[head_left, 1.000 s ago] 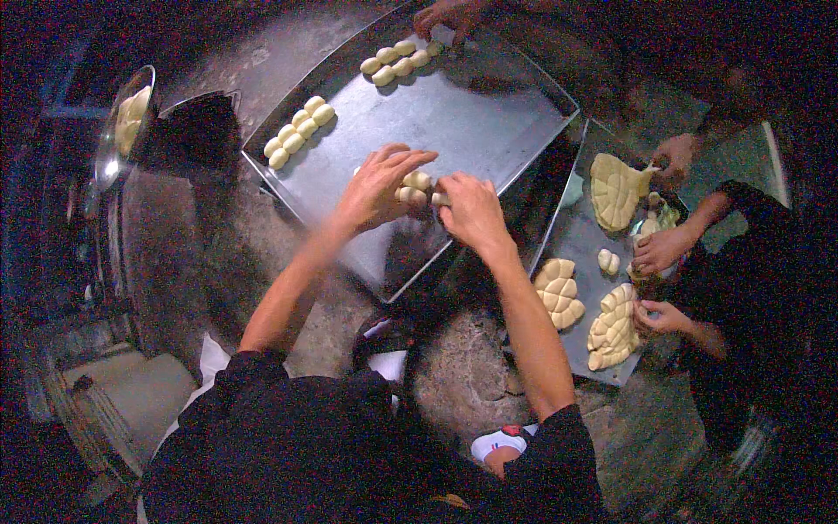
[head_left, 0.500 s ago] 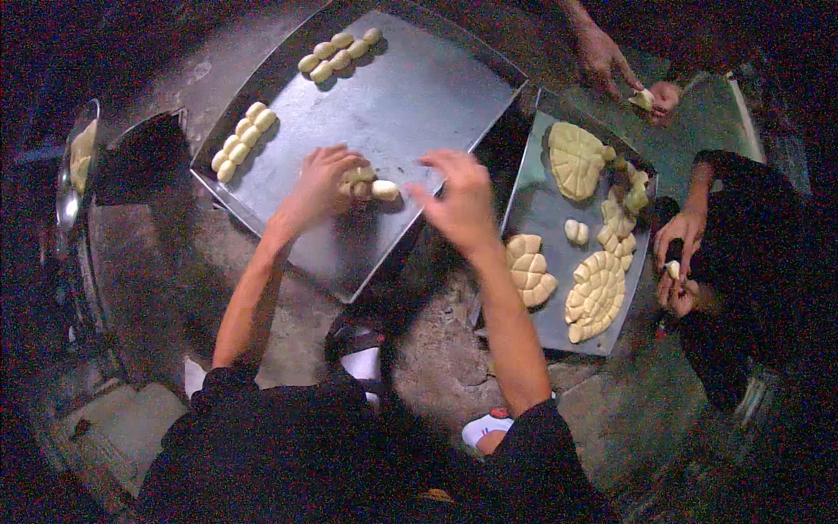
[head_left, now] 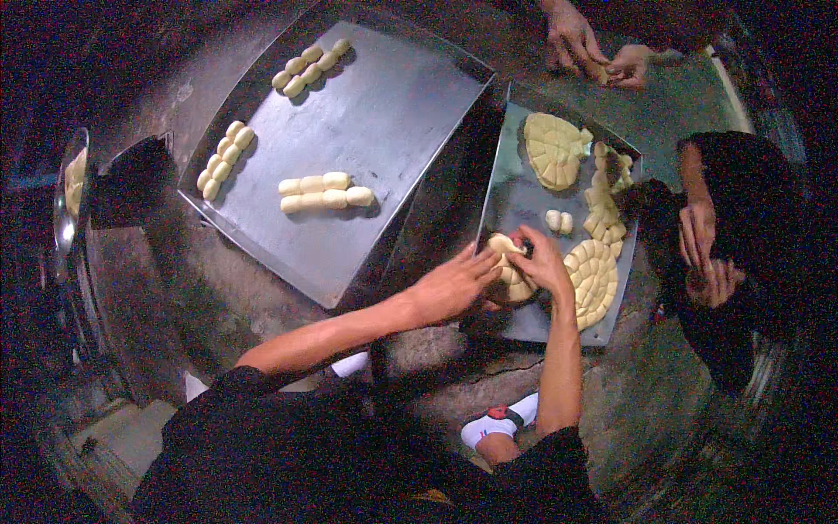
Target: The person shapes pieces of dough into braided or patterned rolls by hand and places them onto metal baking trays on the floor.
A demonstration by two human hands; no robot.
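Observation:
Both my hands are at a scored slab of dough point(head_left: 515, 286) at the near left of the right-hand tray point(head_left: 602, 334). My left hand point(head_left: 458, 279) is closed on the slab's left edge, its thumb mostly hidden. My right hand point(head_left: 546, 260) pinches the dough at the slab's far end, fingers bent. Beyond lies a small pair of dough pieces point(head_left: 559, 222). Nearby are a round scored slab point(head_left: 594, 284), another scored slab point(head_left: 554, 150) and a strip of joined pieces point(head_left: 602, 210).
On the large metal tray point(head_left: 393, 96) lie double rows of dough balls: one far point(head_left: 312, 67), one left point(head_left: 225, 161), one near point(head_left: 325, 192). Raised rims edge both trays. Co-workers' hands work at the upper right point(head_left: 602, 61) and right point(head_left: 709, 253). A round metal bowl point(head_left: 72, 196) stands left.
Both my hands have left the dough row on the large tray and moved right to the scored slab. That near row now lies uncovered. The view has shifted slightly.

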